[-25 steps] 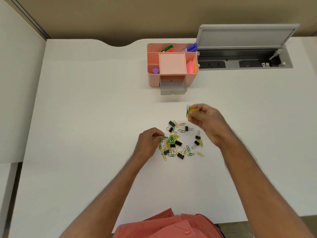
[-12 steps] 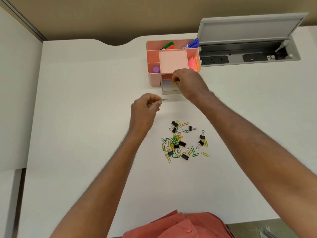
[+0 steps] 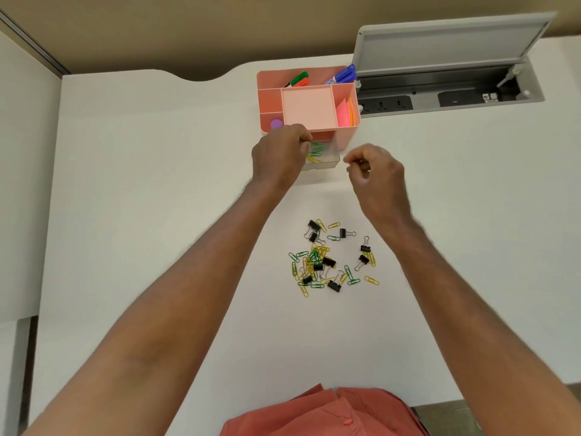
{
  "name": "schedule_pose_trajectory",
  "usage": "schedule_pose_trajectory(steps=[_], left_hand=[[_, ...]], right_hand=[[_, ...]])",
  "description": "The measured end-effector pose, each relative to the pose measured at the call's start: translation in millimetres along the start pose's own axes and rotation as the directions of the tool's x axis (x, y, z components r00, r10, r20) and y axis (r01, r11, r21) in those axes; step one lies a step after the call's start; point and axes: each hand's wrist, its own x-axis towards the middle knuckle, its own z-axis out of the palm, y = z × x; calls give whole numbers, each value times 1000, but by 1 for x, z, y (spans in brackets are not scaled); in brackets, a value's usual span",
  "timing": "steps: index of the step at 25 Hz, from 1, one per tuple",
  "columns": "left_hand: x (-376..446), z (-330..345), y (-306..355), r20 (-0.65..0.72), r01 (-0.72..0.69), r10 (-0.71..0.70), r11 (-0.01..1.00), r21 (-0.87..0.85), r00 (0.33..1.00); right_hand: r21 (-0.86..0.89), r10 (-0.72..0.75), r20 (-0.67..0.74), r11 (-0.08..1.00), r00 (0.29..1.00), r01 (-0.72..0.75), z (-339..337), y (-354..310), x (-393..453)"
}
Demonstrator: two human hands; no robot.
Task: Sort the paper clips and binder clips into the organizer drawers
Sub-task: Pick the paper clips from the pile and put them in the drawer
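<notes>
Item, upper centre of frame: pink desk organizer on the white table, its clear drawer pulled out toward me; green and yellow paper clips in the drawer are already banked, only a few as far as I can see. Item, left hand: held over the drawer's left edge, fingers curled with the tips at the drawer mouth; I cannot tell whether its grip holds a clip or has just let one go. Item, right hand: just right of the drawer, above the table, fingers curled in and pinched together, nothing visible between them, so I read that grip as closed and empty. Item, centre of frame: the loose pile, well apart from the organizer, mixed green and yellow paper clips with black binder clips scattered through and around it. Item, organizer top: markers, sticky notes, a purple round piece, none part of the job. Progress, by my judgement: early. A small share of paper clips is filed; most clips remain on the table, and every binder clip I can see is unsorted. I see only one drawer open; a second one for binder clips is not visible from here.
</notes>
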Motion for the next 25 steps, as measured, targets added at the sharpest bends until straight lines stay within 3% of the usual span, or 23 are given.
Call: schedule_pose_trajectory(steps=[3, 8, 11, 14, 16, 25], left_hand=[[-4, 3, -1, 4, -41, 41, 999, 10, 999], [-64, 10, -15, -93, -43, 26, 981, -191, 995], [-123, 33, -39, 101, 45, -25, 979, -198, 995], [-169, 52, -58, 321, 73, -20, 986, -153, 947], [-186, 57, -61, 389, 52, -11, 994, -96, 921], [-177, 61, -54, 357, 19, -10, 1000, -21, 934]], right_hand=[[51, 116, 56, 992, 992, -119, -4, 14, -36], [23, 232, 149, 971, 961, -238, -2, 33, -81], [-50, 234, 346, 972, 909, -231, 8, 36, -97], [-210, 235, 462, 966, 855, -152, 19, 36, -112], [-275, 241, 467, 954, 851, -120, 26, 33, -119], [-417, 213, 358, 908, 909, -48, 60, 11, -129]])
